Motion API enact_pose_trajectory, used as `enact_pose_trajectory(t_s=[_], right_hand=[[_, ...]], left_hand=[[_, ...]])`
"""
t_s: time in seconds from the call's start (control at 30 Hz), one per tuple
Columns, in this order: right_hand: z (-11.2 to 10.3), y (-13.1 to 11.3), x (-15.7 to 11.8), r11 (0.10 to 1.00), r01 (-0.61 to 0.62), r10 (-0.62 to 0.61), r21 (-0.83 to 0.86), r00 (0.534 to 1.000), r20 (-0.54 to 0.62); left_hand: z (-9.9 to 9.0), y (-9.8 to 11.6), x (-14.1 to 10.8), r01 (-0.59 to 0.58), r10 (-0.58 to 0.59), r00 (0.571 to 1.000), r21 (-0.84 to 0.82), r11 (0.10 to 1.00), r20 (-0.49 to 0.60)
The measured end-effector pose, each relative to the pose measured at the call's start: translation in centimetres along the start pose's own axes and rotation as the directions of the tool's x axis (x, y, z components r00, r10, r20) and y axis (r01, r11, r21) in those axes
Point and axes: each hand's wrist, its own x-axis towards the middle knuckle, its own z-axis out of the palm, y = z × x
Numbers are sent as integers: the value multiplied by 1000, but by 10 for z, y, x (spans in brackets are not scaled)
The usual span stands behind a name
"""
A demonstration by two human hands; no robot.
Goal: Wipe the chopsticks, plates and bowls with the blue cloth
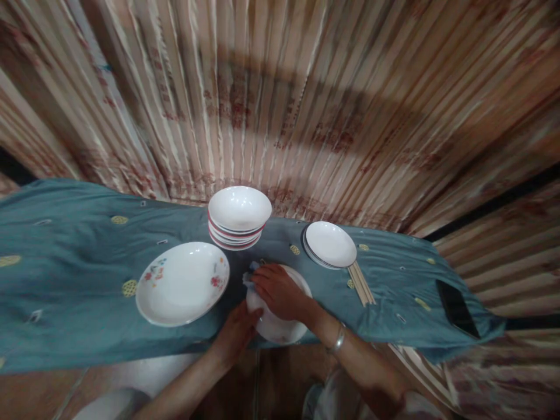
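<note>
A white plate (280,328) lies near the front edge of the table, partly covered by both hands. My left hand (240,328) grips its left rim, with the thumb over the edge. My right hand (276,290) is closed on a bluish cloth (250,279) at the plate's upper left rim. Left of my hands is a large white dish (184,284) with floral decoration. Behind them stands a stack of white bowls (240,209) with red bands.
A stack of small white plates (331,244) sits at the right, with wooden chopsticks (361,284) beside it. A black phone-like object (457,308) lies at the far right of the green tablecloth (79,280). A patterned curtain (280,105) hangs behind.
</note>
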Motion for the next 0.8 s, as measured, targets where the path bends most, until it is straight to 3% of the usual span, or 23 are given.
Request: enact_pose_trajectory(t_s=[0.07,0.33,0.67,0.8], right_hand=[[3,0,0,1000,-5,5,-2,1000,-27],[6,0,-2,1000,-17,16,-24,999,-44],[-3,-10,2,984,-81,91,-162,994,55],[-5,-12,3,980,-109,124,-164,989,80]], left_hand=[[-1,-2,1,-18,18,999,12,1000,43],[5,-7,4,-125,125,992,8,992,-6],[24,-12,1,-237,272,927,158,959,-257],[27,-12,1,-248,288,916,170,954,-279]])
